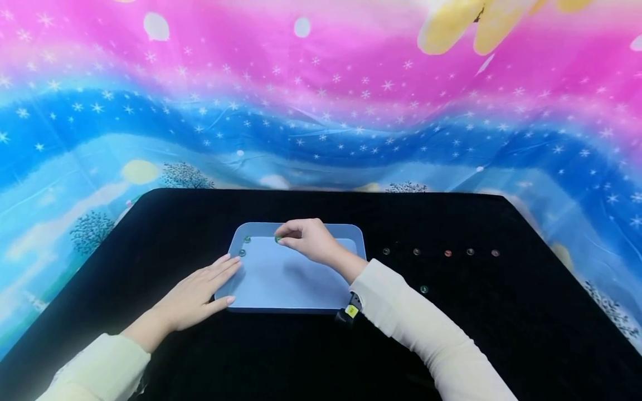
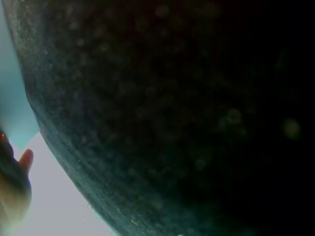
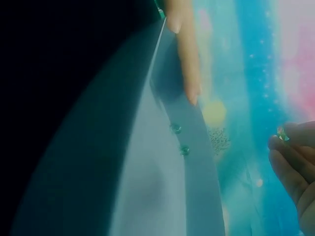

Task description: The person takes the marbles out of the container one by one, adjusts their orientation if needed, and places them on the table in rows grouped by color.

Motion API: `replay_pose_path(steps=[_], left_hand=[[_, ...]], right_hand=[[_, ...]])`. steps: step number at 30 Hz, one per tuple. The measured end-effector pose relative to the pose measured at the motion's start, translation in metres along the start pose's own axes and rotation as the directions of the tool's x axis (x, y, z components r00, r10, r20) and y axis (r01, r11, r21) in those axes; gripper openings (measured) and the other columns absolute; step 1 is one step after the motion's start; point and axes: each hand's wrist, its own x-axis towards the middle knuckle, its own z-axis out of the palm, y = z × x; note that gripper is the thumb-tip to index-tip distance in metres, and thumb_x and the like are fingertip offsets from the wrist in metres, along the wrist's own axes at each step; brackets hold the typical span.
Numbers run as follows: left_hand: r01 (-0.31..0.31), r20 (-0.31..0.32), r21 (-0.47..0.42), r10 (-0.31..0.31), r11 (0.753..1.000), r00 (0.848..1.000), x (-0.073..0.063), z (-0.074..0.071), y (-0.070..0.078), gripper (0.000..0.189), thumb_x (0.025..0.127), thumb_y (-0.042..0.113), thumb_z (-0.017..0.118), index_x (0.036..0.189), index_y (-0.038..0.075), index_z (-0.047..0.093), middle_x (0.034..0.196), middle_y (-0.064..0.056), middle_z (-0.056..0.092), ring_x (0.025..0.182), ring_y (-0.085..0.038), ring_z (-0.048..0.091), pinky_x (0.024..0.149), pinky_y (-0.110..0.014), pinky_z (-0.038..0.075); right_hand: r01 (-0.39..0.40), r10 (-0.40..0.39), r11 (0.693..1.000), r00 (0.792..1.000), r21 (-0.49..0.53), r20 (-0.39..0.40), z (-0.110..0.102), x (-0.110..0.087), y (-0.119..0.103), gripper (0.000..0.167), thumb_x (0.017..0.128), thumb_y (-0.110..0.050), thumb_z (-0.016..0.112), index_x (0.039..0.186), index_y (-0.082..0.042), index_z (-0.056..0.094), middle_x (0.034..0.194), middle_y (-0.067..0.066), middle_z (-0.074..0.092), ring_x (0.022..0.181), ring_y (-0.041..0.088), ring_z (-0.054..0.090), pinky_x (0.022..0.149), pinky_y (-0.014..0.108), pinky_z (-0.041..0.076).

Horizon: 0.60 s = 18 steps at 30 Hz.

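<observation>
A shallow light-blue tray (image 1: 296, 284) lies on the black-covered table. Above its far part, my right hand (image 1: 313, 242) pinches a small green gem (image 1: 278, 239) between thumb and fingertips; the faceted gem (image 3: 282, 133) shows clearly in the right wrist view. Two green gems, one farther back (image 1: 247, 239) and one nearer (image 1: 242, 253), sit in the tray's far left corner. My left hand (image 1: 200, 292) rests at the tray's left edge, fingers extended over the rim. The left wrist view is mostly dark and blurred.
Right of the tray, several small gems form a row, including a red one (image 1: 448, 253) and a pinkish one (image 1: 495, 253). A green gem (image 1: 424, 289) lies nearer than the row. Behind the table hangs a colourful patterned cloth (image 1: 321, 111).
</observation>
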Motion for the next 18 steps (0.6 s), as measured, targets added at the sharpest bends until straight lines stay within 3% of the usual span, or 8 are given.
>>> replay_pose_path(steps=[12,18], left_hand=[[-0.008,-0.013,0.018,0.008,1.000,1.000,-0.001,0.001,0.000,0.062,0.085,0.045,0.047,0.135,0.013,0.030,0.140,-0.001,0.024,0.128,-0.020,0.015,0.097,-0.044,0.024],[-0.020,-0.024,0.025,0.021,0.999,0.999,-0.001,0.002,0.000,0.062,0.085,0.044,0.047,0.135,0.012,0.031,0.140,0.000,0.024,0.128,-0.020,0.016,0.096,-0.043,0.024]], right_hand=[[0.084,-0.082,0.995,0.996,0.059,-0.044,-0.011,-0.027,-0.004,0.013,0.082,-0.014,0.059,0.093,-0.013,0.065,0.090,-0.004,0.062,0.080,0.002,0.058,0.068,0.019,0.047],[0.074,-0.070,0.991,0.997,0.110,-0.040,-0.015,-0.041,-0.006,0.014,0.082,-0.014,0.059,0.095,-0.011,0.064,0.090,-0.002,0.063,0.080,0.004,0.059,0.067,0.021,0.048]])
